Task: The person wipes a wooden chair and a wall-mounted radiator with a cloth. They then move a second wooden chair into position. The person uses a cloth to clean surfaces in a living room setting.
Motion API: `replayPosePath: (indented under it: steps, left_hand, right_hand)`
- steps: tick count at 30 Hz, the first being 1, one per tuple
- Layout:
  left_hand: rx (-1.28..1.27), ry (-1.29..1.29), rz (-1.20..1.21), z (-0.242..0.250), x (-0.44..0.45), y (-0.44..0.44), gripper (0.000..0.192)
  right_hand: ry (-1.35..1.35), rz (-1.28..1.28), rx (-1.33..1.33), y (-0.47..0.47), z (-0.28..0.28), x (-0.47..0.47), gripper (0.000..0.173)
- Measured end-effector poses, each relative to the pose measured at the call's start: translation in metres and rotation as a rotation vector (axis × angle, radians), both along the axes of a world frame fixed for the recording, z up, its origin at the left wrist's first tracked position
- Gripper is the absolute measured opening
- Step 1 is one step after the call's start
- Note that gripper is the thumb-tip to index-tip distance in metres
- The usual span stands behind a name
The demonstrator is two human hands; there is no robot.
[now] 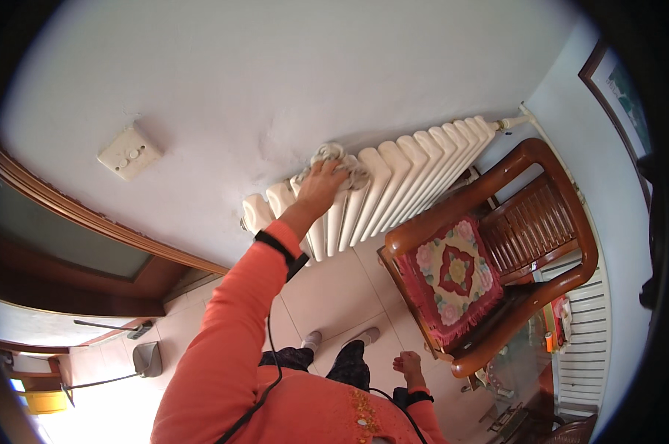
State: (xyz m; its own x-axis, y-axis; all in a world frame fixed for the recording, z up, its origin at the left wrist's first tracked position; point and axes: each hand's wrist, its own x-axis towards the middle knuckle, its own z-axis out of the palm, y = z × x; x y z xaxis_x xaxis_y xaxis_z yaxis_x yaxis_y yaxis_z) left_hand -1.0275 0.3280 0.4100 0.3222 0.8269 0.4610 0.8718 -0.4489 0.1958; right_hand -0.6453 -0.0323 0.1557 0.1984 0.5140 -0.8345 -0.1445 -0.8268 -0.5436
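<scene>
My left hand (320, 186) presses a bunched greyish-white cloth (356, 172) onto the top of a cream-coloured column radiator (404, 161). The fingers spread over the cloth, and its folds reach past them on both sides. Low at my right side hangs my right hand (408, 364), its fingers curled in, with nothing visible in them. To its right stands a glossy wooden armchair (576, 222), with a fringed floral cushion (455, 269) on its seat. Black straps circle both wrists, and a dark cable runs along each arm.
A switch plate (129, 154) sits on the wall to the left, above a wooden door frame (107, 219). A long-handled dustpan (147, 359) and a brush (140, 330) lie at lower left. Behind the chair are a glass-topped table (526, 361) and another white radiator (584, 333).
</scene>
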Motion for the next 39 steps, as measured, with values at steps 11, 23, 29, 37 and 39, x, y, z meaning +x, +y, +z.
replayPosePath:
  steps: [11,23,29,37,39]
  left_hand:
    - [-0.061,0.097,0.285,0.02,-0.112,-0.131,0.03]
    - [0.048,-0.124,0.356,0.003,-0.146,-0.163,0.046]
    - [-0.345,-0.066,0.522,0.007,-0.127,-0.104,0.044]
    - [-0.245,-0.345,0.779,-0.017,-0.141,-0.072,0.04]
    - [-0.327,-0.434,0.906,-0.022,-0.145,-0.073,0.041]
  right_hand:
    - [-0.083,-0.031,-0.046,-0.035,0.0,0.019,0.02]
    - [-0.065,-0.026,0.013,-0.03,0.025,0.011,0.021]
    - [-0.055,-0.027,0.031,-0.023,0.019,-0.003,0.022]
    - [-0.024,-0.044,0.01,-0.033,0.012,-0.012,0.022]
    - [-0.031,-0.045,-0.004,-0.034,0.01,-0.012,0.021]
